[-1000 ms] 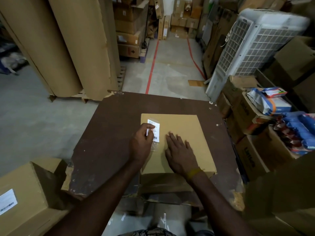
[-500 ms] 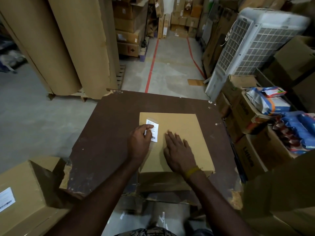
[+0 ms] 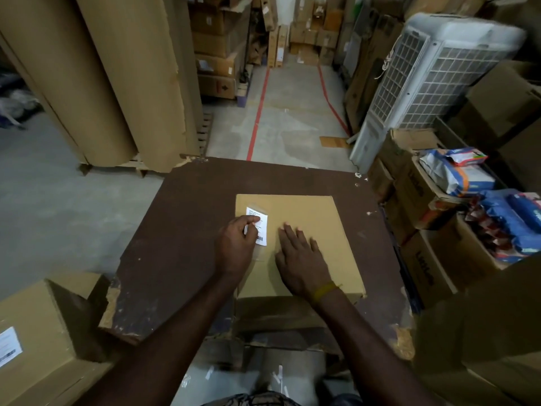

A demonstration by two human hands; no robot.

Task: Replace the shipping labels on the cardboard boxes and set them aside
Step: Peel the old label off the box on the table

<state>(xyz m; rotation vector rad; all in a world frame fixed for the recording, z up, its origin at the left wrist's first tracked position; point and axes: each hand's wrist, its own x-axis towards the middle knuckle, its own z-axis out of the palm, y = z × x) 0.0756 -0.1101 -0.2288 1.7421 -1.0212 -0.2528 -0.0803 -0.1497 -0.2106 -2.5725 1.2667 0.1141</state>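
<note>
centrally, a worn brown table [image 3: 181, 244] carries the cardboard box [image 3: 310, 230], lying flat toward its near right. right hand [image 3: 303, 260] rests on the lid, fingers straight and slightly spread. left hand [image 3: 235, 249] pinches the shipping label [image 3: 257, 227] at the box's far-left corner. likely risk: a skewed pull tears the label or leaves it creased, since only one edge is held.

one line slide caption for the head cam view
Left hand pinches a shipping label on a cardboard box; right hand rests flat.
</note>
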